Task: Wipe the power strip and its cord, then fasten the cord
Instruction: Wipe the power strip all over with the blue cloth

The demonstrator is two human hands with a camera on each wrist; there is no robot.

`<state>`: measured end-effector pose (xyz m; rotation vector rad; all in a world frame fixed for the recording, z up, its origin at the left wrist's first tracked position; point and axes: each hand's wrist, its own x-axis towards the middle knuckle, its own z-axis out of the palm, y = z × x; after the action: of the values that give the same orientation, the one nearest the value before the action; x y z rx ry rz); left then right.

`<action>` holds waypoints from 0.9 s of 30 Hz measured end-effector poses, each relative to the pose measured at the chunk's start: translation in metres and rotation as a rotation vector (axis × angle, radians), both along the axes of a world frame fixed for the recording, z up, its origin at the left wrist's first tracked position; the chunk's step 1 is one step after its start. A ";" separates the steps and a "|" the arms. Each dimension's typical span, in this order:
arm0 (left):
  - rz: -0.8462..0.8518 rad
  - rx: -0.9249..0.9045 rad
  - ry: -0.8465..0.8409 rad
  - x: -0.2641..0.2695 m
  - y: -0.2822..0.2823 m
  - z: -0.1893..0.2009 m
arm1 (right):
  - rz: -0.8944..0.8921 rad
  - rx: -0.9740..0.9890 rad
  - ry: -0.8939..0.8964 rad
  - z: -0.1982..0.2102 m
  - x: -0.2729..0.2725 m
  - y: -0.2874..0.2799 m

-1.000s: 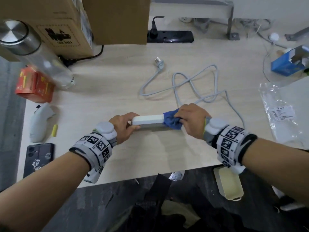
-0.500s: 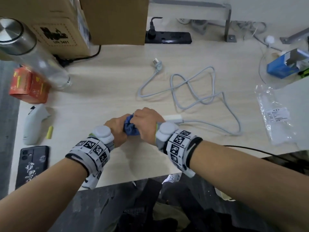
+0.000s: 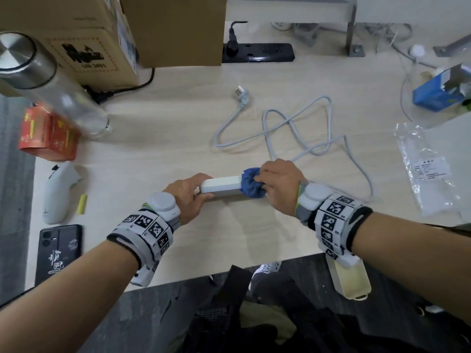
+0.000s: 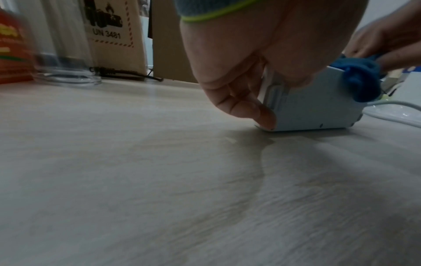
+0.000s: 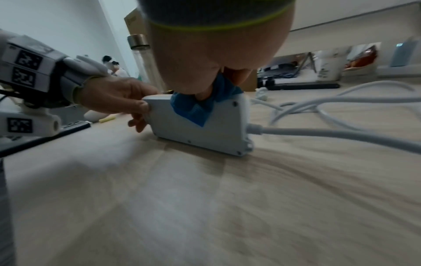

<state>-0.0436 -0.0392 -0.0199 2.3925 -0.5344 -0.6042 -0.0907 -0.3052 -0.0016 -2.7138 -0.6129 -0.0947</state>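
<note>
A white power strip [image 3: 221, 186] stands on its long edge on the light wooden table [image 3: 158, 138]. My left hand [image 3: 187, 193] grips its left end; a fingertip [image 4: 265, 117] presses the end face. My right hand [image 3: 277, 186] holds a bunched blue cloth [image 3: 251, 186] wrapped over the strip's right end. In the right wrist view the blue cloth [image 5: 196, 106] drapes over the strip's top edge and side [image 5: 205, 129]. The grey cord [image 3: 300, 133] leaves the right end and lies in loose loops behind, ending in a plug [image 3: 242, 94].
A glass bottle [image 3: 51, 87], red box [image 3: 47, 133], white mouse-like device [image 3: 60, 192], yellow stick [image 3: 82, 204] and phone [image 3: 58, 250] lie left. Cardboard boxes [image 3: 107, 34] and a black power strip [image 3: 257, 53] stand behind. A plastic bag [image 3: 430, 171] and blue box [image 3: 441, 90] lie right.
My right hand with the cloth has slid from the strip's left end, beside my left hand, back to its right end. The left hand has kept its grip.
</note>
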 end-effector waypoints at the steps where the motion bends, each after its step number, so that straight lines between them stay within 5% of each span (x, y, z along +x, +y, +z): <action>1: 0.001 0.007 0.003 0.000 -0.001 0.001 | 0.004 0.012 0.009 -0.002 0.002 0.012; 8: -0.011 0.077 0.030 0.001 0.000 -0.002 | 0.079 0.076 0.056 0.002 0.017 0.099; 18: -0.006 0.028 -0.009 -0.001 0.003 -0.001 | 0.048 0.022 0.041 0.017 -0.009 -0.047; 27: 0.038 -0.055 0.169 0.000 -0.002 0.005 | -0.155 0.066 0.061 0.020 -0.017 -0.061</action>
<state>-0.0441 -0.0411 -0.0150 2.2695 -0.4259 -0.7569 -0.1076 -0.3658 0.0185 -2.6853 -0.3741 -0.0695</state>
